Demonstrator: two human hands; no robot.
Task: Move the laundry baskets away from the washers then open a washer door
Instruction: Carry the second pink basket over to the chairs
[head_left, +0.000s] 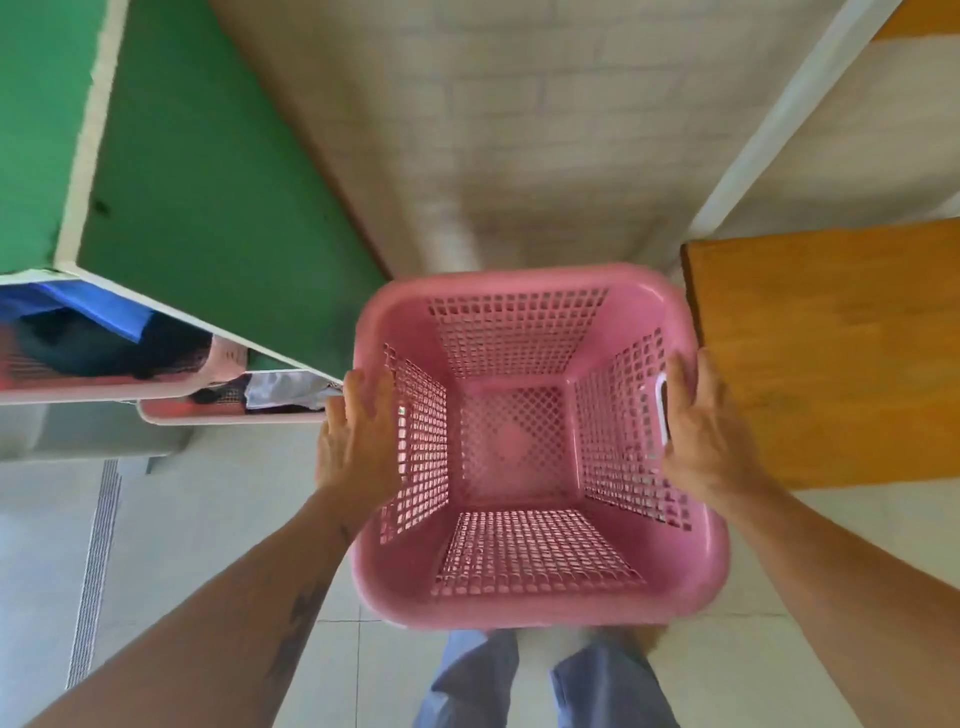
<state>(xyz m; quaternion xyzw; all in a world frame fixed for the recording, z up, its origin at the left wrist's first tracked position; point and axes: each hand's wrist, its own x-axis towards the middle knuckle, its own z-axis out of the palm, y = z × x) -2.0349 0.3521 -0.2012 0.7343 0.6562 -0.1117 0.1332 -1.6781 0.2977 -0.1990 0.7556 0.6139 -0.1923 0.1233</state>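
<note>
Head view, reading from my left: two loaded baskets (156, 364) of dark and blue clothing sit beyond my left fingertips against the green wall (208, 182), both cut off by the white edging in front, so I can't say how full they are. My left hand (358, 431) lies with fingers straight and spread, pressed flat against the outside of the pink basket (524, 608) at its left rim, not curled around anything. The basket hangs between my two palms, off the floor (208, 519) and above my legs, open side towards me and empty. I judge it light, fairly stiff at the rolled rim but springy in the perforated walls, and smooth enough to slip under a squeeze alone, so the rim or a handle is the place to take it. On its right wall a handle slot (662, 410) shows white just inside my right fingers. My right hand (706, 436) lies over that rim, but motion blur and the hand's own back hide the fingertips and thumb, so I cannot tell whether they hook under the lip or only press. Outside my right knuckles is a wooden top (831, 353), its support out of sight. No washer or washer door shows anywhere.
</note>
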